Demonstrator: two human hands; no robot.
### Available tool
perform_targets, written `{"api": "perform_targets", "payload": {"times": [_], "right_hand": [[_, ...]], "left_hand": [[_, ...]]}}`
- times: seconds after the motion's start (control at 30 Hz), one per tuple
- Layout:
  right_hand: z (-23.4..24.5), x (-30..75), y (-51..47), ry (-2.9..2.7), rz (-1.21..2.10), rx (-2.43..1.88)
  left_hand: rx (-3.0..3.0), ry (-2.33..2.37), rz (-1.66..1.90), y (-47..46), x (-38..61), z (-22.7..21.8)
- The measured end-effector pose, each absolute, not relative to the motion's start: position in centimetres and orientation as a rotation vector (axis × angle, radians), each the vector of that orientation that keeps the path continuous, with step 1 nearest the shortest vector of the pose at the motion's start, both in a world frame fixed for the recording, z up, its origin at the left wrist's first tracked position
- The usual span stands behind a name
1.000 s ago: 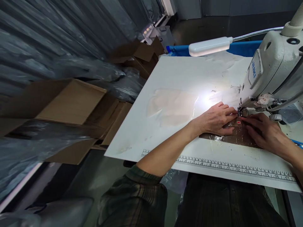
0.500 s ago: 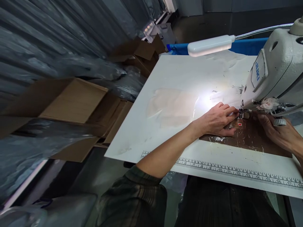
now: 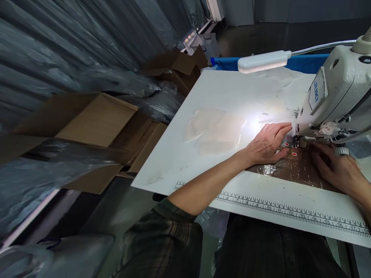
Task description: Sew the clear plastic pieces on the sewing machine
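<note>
A white sewing machine stands at the right of a white table. Under its presser foot lies a shiny brown piece with small red marks. My left hand rests flat on the piece's left end, fingers stretched toward the foot. My right hand lies on the piece just right of the foot, fingers extended and pressing down. Neither hand grips anything.
A white lamp on a flexible neck lights the needle area. A printed ruler runs along the table's near edge. Clear plastic lies mid-table. Open cardboard boxes and grey plastic-wrapped bundles crowd the left.
My left hand's fingers have stretched out flat toward the presser foot. My right hand drew away to the right, then came back onto the brown piece beside the foot.
</note>
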State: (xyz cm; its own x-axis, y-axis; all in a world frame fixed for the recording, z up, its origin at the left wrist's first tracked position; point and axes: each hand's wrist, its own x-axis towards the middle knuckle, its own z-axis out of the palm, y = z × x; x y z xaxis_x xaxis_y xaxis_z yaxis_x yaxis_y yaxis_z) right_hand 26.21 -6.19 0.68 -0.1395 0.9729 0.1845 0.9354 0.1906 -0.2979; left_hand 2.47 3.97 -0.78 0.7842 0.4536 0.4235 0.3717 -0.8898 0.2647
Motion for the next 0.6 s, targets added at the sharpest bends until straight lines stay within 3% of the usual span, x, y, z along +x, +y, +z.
{"api": "perform_targets", "payload": {"times": [0.27, 0.6], "right_hand": [[-1.1, 25.9, -6.3, -2.117, -0.024, -1.664], [-1.7, 26.0, -6.0, -2.111, -0.116, -1.582]], "left_hand": [[2.878, 0.659, 0.622, 5.3, 2.7, 0.2], [2.546, 1.088, 0.325, 18.7, 6.6, 3.4]]}}
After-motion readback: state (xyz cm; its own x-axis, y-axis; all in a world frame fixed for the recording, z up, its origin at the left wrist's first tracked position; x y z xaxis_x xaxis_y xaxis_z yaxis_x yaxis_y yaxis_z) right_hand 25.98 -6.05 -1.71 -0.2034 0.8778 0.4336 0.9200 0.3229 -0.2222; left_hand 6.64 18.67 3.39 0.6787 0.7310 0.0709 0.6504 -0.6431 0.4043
